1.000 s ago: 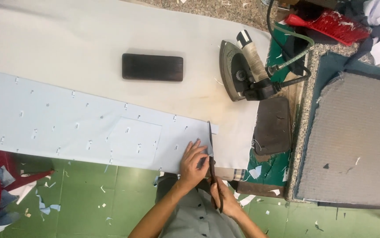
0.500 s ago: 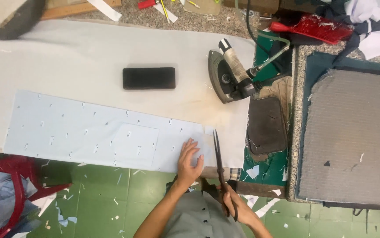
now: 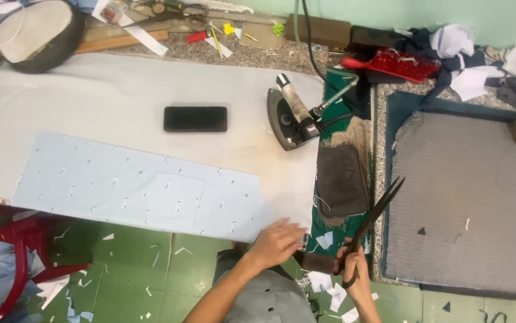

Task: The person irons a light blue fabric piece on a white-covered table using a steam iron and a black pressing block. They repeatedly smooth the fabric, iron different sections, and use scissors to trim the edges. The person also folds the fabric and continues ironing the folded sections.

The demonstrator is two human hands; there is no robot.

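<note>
A long strip of pale blue patterned fabric (image 3: 120, 185) lies flat on the white padded ironing table (image 3: 120, 90). My left hand (image 3: 277, 242) rests at the table's near edge, just off the strip's right end, fingers together, holding nothing I can see. My right hand (image 3: 354, 269) grips the handles of large black scissors (image 3: 373, 218). Their blades are slightly parted and point up and right, over the edge of a grey pad, away from the fabric.
A black rectangular block (image 3: 195, 119) lies on the table above the fabric. A steam iron (image 3: 288, 119) with hose sits at the table's right end beside a dark iron rest (image 3: 342, 179). A grey felt pad (image 3: 467, 197) covers the right bench. A red brush (image 3: 392, 63) lies behind.
My right hand has pulled the scissors off the fabric's right end and swung them out to the right. My left hand slid from the fabric to the table's near edge.
</note>
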